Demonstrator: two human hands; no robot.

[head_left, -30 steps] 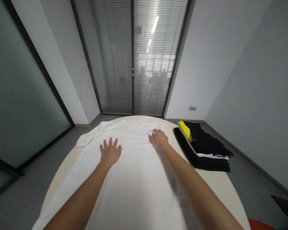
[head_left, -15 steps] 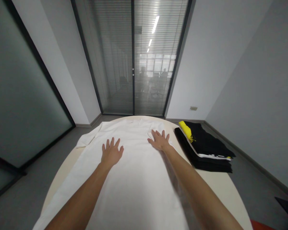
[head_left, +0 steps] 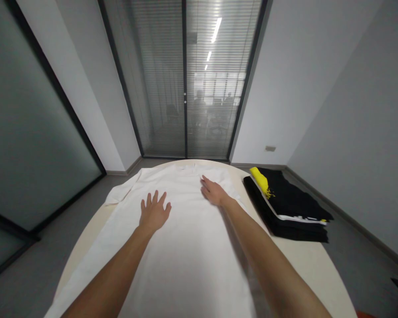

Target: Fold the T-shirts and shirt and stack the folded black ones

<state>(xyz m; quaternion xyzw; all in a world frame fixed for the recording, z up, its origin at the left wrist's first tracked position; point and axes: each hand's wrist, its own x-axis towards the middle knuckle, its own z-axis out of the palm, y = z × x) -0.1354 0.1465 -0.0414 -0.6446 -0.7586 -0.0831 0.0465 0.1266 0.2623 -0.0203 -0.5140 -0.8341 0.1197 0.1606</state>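
A white T-shirt (head_left: 185, 238) lies spread over the table, its collar toward the far edge and one sleeve out at the far left. My left hand (head_left: 154, 211) rests flat on the left side of the shirt, fingers spread. On the upper right part of the fabric is my right hand (head_left: 214, 192), turned on its side with the fingers stretched toward the left. Neither hand holds any cloth that I can see.
Folded dark clothes, with a black and yellow one (head_left: 288, 190) on top, are stacked at the table's right edge. The round pale table (head_left: 305, 260) shows beside the shirt. Beyond stands a glass partition with blinds (head_left: 159, 88).
My right hand has turned from flat with spread fingers onto its side, shifting slightly left. My left hand stays in place. The camera view has shifted slightly.
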